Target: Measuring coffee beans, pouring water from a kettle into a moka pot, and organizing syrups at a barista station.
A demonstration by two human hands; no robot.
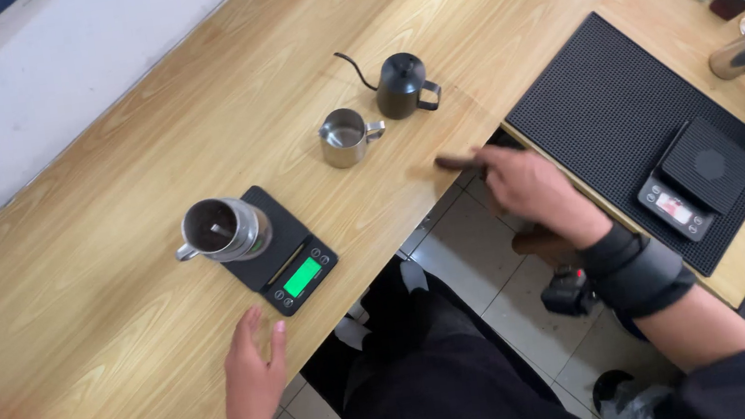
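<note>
Weighing stage, by the look of it: a steel cup (221,229) with dark grounds inside stands on the far-left corner of a black digital scale (279,248), green display lit.

Left hand (253,385) lies flat on the wooden counter (68,275) just short of the scale, palm down, fingers loosely spread, holding nothing.

Right hand (529,188) hovers over the counter's near edge with fingers curled; a dark, blurred thing (455,162) shows at the fingertips. Can't tell what it is or how firmly it's gripped.

Judgement: next move needs a reach left across the counter to the cup or scale.

A small steel pitcher (346,136) and a black gooseneck kettle (402,85) stand close together beyond that path, so keep the sweep low and near-side.

Edges: the scale's display end sits close to the counter edge and the cup sits off-centre, so a nudge could shift both.

Open room: bare wood left of and beyond the scale. The right side has a black rubber mat (595,97) with a second scale (698,178).
</note>
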